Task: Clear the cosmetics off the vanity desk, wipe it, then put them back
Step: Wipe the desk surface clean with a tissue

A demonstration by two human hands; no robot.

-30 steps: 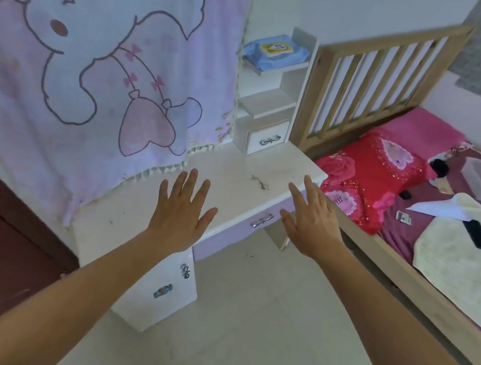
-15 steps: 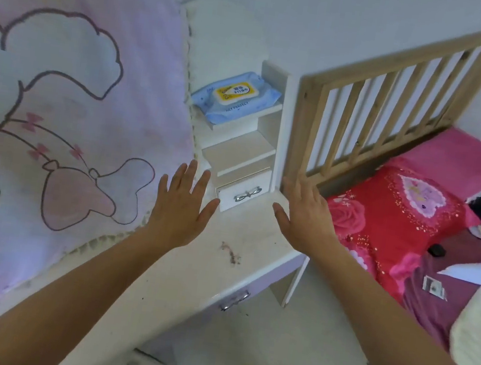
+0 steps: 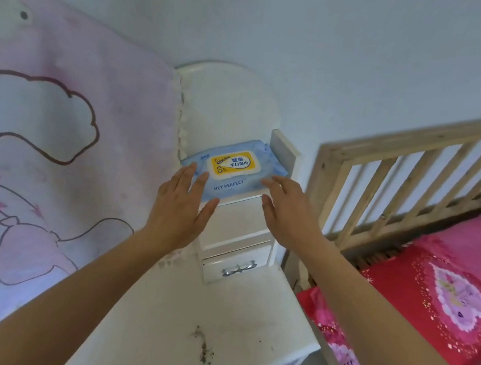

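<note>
A blue pack of wet wipes (image 3: 231,172) with a yellow lid lies on the top shelf of the white vanity desk's small shelf unit (image 3: 283,154). My left hand (image 3: 180,205) is stretched out flat, its fingertips over the pack's left end. My right hand (image 3: 288,207) is open too, fingers reaching the pack's right end. Neither hand grips anything. The white desk top (image 3: 191,305) below carries a small smear of brown dirt (image 3: 204,346).
A pink cartoon blanket (image 3: 48,174) hangs over the desk's left side and mirror. A small drawer (image 3: 236,267) sits under the shelves. To the right stand a wooden bed rail (image 3: 412,181) and a red and pink pillow (image 3: 438,303).
Both hands have risen from above the desk top to the wipes pack on the top shelf. The view has moved closer to the shelf unit.
</note>
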